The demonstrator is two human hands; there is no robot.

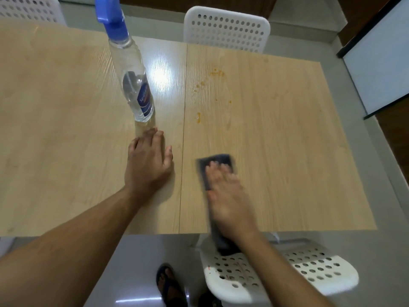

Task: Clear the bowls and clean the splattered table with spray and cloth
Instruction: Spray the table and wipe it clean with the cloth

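Observation:
My right hand (228, 196) presses flat on a dark blue-grey cloth (215, 161) lying on the light wooden table (287, 151); the hand and cloth are blurred. One end of the cloth hangs over the near table edge. My left hand (148, 160) rests palm down on the table, fingers straight, just in front of a clear spray bottle (132, 72) with a blue trigger head, which stands upright. Orange splatter spots (218, 73) and drips (198, 117) lie on the table beyond the cloth. No bowls are in view.
A white perforated chair (228, 29) stands at the far side of the table and another (287, 271) at the near side below my right arm. A third chair back (31, 7) shows at top left. My sandalled foot (168, 282) is on the grey floor.

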